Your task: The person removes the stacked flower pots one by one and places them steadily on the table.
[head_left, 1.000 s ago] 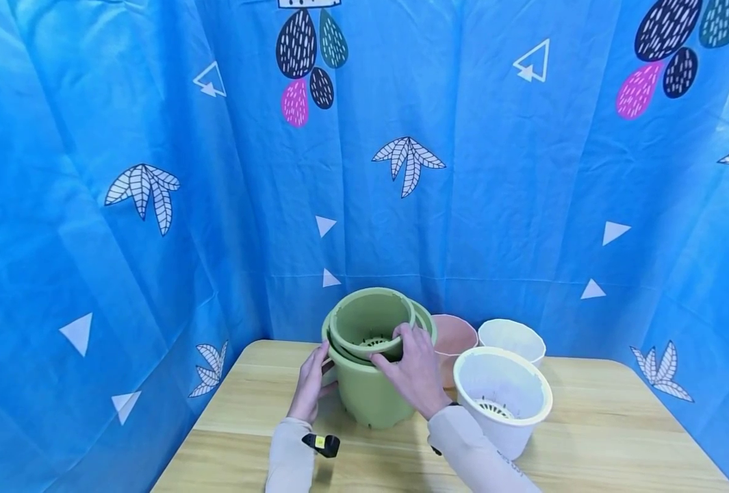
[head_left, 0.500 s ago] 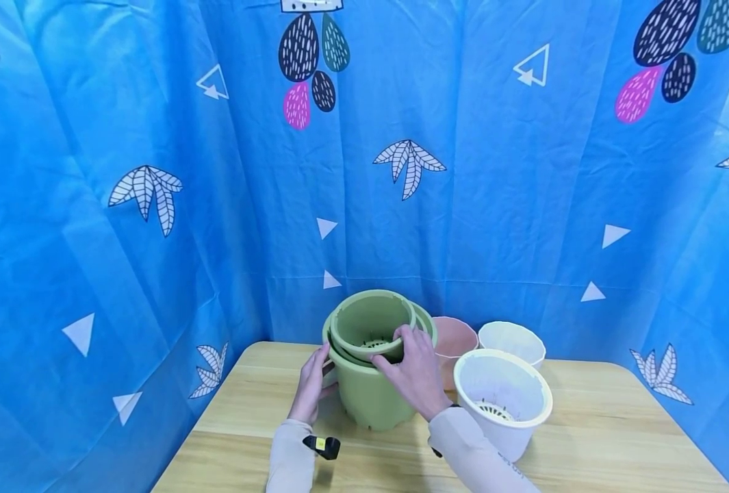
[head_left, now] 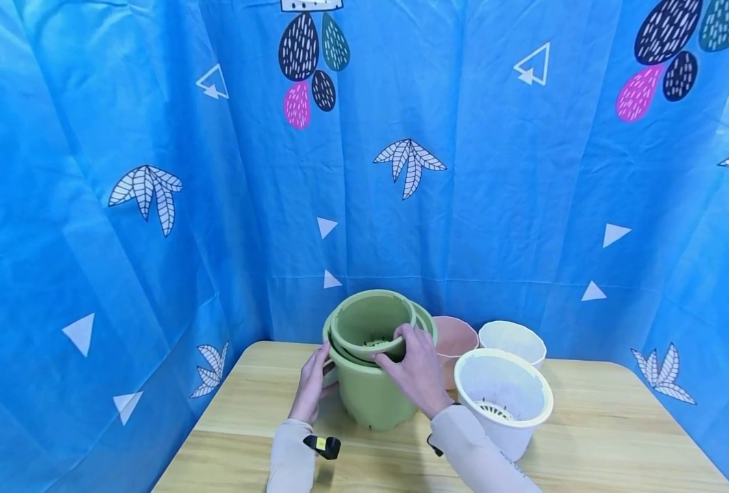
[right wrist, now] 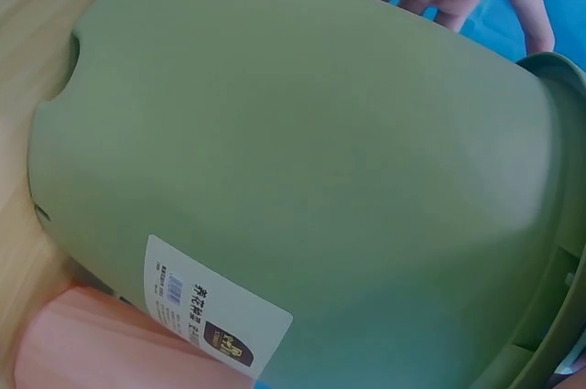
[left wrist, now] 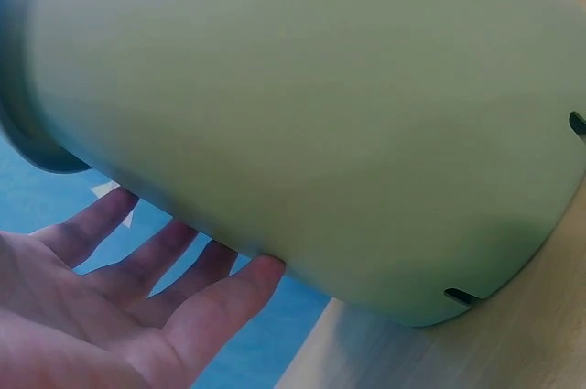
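A large green flower pot [head_left: 370, 394] stands upright on the table. Inside it sits a smaller green flower pot [head_left: 364, 315], its rim tilted and standing above the larger rim, slots showing in its base. My right hand [head_left: 419, 373] pinches the smaller pot's near right rim, thumb outside and fingers over the edge. On the other side, the fingertips of my left hand [head_left: 309, 387] rest against the larger pot just under its rim; in the left wrist view the fingers [left wrist: 229, 297] are spread along its wall. A printed paper label [right wrist: 215, 307] shows on the larger pot's side.
Close by on the right is a white pot [head_left: 481, 376] with a slotted base. Behind it stand a pink pot [head_left: 456, 335] and another white pot [head_left: 515, 339]. Blue patterned cloth [head_left: 493, 226] hangs around the back and sides of the wooden table [head_left: 623, 438].
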### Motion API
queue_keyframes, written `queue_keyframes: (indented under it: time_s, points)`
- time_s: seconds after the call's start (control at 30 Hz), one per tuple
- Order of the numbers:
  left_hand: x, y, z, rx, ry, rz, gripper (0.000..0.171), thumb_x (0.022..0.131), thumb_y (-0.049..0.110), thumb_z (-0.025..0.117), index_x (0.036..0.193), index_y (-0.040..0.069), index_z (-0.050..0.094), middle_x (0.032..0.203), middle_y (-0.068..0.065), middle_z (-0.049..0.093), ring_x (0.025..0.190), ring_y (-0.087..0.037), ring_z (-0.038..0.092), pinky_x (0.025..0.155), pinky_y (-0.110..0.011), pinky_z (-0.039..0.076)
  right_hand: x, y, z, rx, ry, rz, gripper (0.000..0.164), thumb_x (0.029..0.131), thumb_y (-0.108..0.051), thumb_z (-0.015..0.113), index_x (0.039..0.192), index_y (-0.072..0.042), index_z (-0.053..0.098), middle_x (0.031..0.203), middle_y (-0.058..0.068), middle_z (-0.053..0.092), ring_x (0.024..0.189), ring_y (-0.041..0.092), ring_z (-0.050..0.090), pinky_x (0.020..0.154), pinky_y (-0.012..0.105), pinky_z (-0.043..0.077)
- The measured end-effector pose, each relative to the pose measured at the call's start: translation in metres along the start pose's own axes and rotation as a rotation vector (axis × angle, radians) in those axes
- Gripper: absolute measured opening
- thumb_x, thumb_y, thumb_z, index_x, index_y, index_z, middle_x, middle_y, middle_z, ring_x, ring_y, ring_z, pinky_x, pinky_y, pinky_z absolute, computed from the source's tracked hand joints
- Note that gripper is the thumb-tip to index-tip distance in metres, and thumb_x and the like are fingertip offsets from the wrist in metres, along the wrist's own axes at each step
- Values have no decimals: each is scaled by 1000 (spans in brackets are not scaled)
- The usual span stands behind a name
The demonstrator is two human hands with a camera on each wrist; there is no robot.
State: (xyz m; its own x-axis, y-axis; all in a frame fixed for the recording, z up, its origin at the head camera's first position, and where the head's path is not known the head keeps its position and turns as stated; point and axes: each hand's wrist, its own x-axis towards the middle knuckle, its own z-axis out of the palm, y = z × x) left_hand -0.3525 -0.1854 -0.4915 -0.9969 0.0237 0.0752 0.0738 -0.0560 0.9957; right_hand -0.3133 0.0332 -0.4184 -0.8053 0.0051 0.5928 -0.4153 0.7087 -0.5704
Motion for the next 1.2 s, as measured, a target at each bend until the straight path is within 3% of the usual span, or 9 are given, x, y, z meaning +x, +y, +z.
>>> queue_keyframes:
  time_s: [0.7, 1.2]
  points:
    - [1, -5, -1, 6, 7, 28, 74, 107, 62, 37, 155, 7, 42, 162, -24, 39, 149, -51, 38, 111, -69, 45, 0, 1, -2, 28, 7, -5, 45, 78, -37, 89, 101, -14, 58, 89, 0, 59, 102, 27, 56, 86, 38, 47]
    - [4, -7, -1, -5, 23, 27, 73, 106, 63, 37, 156, 10, 43, 162, -22, 39, 149, -51, 38, 113, -69, 43, 0, 2, -1, 35, 6, -13, 45, 79, -36, 89, 102, -13, 58, 91, 1, 60, 102, 26, 55, 84, 36, 46]
